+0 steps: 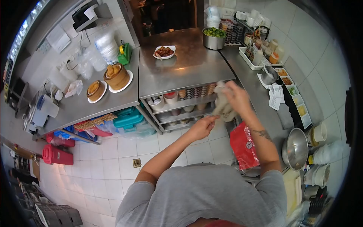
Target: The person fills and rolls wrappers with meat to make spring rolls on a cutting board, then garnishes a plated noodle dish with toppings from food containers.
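A greyish-white cloth (222, 104) hangs in front of me, near the corner of the steel counter (181, 72). My right hand (237, 97) is closed around its upper part. Lower and to the left, my left hand (202, 128) has curled fingers, with the fingertips at the cloth's lower edge in what looks like a pinch. Motion blurs part of the cloth. Below my right forearm lies a red plastic packet (245, 145) with a round label.
On the counter stand a white dish of food (165, 52) and a pot of green limes (214, 38). Bamboo steamers (116, 77) sit on plates at left. Paper receipts (276, 96), condiment trays (296, 100) and a steel bowl (295, 148) line the right. Tubs fill the shelves (181, 107) beneath.
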Demonstrator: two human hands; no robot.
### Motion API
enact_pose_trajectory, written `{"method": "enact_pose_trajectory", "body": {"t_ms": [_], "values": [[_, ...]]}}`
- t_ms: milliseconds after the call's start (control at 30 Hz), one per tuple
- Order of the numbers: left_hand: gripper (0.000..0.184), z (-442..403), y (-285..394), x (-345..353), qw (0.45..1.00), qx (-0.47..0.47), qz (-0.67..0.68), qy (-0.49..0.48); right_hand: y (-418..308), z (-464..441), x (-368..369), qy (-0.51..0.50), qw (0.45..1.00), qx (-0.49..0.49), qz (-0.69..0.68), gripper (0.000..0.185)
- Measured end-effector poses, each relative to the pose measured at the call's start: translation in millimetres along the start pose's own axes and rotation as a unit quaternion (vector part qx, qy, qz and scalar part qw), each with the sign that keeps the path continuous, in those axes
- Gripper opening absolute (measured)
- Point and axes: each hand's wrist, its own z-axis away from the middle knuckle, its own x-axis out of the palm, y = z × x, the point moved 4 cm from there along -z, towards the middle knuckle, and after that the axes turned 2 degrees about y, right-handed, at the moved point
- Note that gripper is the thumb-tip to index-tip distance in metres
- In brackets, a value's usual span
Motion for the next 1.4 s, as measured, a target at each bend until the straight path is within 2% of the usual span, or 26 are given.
{"method": "enact_pose_trajectory", "body": {"t_ms": [33,67,100,133,233,267,300,333,367,400,533,567,633,667,700,733,800,833,867,933,967,1067,1100,1233,1333,1400], "values": [[0.034,-2,-18,4,0.998,-0.032,-0.004,0.045,-20,6,15,-0.048,0.996,-0.001,-0.079,0.022],[0.034,-4,-46,10,0.994,-0.064,-0.009,0.090,-35,16,35,-0.023,0.983,-0.077,-0.166,0.021],[0.033,-6,-61,12,0.986,-0.096,-0.014,0.135,-50,29,61,-0.129,0.957,-0.126,-0.229,0.022],[0.033,-12,-52,8,0.986,-0.111,-0.081,0.091,-66,37,74,-0.232,0.913,-0.174,-0.287,0.024],[0.032,-39,-17,-44,0.946,-0.154,-0.283,-0.042,-71,22,50,-0.226,0.867,0.027,-0.444,0.028],[0.032,-44,-6,-58,0.920,-0.170,-0.344,-0.084,-42,5,48,-0.079,0.943,-0.016,-0.323,0.038],[0.031,-44,-11,-56,0.952,-0.183,-0.240,-0.046,-36,6,61,-0.001,0.985,-0.079,-0.153,0.040],[0.029,-44,-16,-54,0.973,-0.190,-0.133,-0.006,-35,14,76,0.077,0.987,-0.138,0.023,0.043],[0.027,-39,-43,-44,0.967,-0.177,0.143,0.118,-40,27,100,0.048,0.985,-0.166,0.023,0.045],[0.025,-31,-63,-40,0.872,-0.147,0.402,0.236,-52,48,126,0.019,0.981,-0.194,0.019,0.047],[0.025,-4,-86,-46,0.789,-0.254,0.395,0.395,-71,61,138,-0.114,0.938,-0.322,0.062,0.055],[0.022,1,-99,-49,0.828,-0.187,0.377,0.371,-74,57,131,-0.126,0.938,-0.321,0.024,0.054],[0.014,6,-71,-62,0.871,-0.203,0.187,0.406,-79,54,113,-0.157,0.937,-0.309,-0.049,0.052],[0.012,4,-60,-69,0.881,-0.210,0.091,0.414,-69,52,107,-0.225,0.925,-0.224,-0.208,0.052],[0.014,4,-43,-85,0.928,-0.126,-0.161,0.312,-56,52,102,-0.287,0.881,-0.125,-0.355,0.052],[0.015,8,-26,-97,0.878,-0.007,-0.404,0.257,-46,52,103,-0.338,0.804,-0.019,-0.489,0.053],[0.017,11,4,-131,0.914,-0.162,-0.350,0.131,-28,52,108,-0.297,0.705,0.183,-0.617,0.050],[0.022,27,5,-135,0.939,-0.163,-0.075,0.292,-30,55,115,-0.281,0.643,0.227,-0.676,0.049],[0.024,28,1,-121,0.925,-0.110,-0.211,0.295,-33,57,121,-0.259,0.575,0.270,-0.728,0.048],[0.026,11,-27,-67,0.841,0.001,-0.466,0.275,-71,45,142,-0.229,0.434,0.239,-0.838,0.047],[0.032,4,-50,-56,0.919,-0.097,-0.088,0.372,-56,38,179,-0.192,0.527,0.280,-0.779,0.041],[0.031,16,-28,-56,0.864,-0.007,-0.307,0.398,-68,25,192,-0.166,0.559,0.314,-0.750,0.033],[0.030,12,-26,-62,0.832,0.029,-0.377,0.406,-77,17,188,-0.152,0.599,0.314,-0.721,0.030],[0.029,9,-73,-96,0.895,-0.036,-0.134,0.424,-93,-14,222,-0.149,0.623,0.313,-0.701,0.025],[0.030,7,-87,-147,0.888,-0.117,-0.214,0.389,-116,-49,256,-0.160,0.611,0.314,-0.709,0.019],[0.033,7,-117,-181,0.895,-0.079,-0.131,0.419,-135,-77,280,-0.163,0.612,0.302,-0.713,0.017]]}}
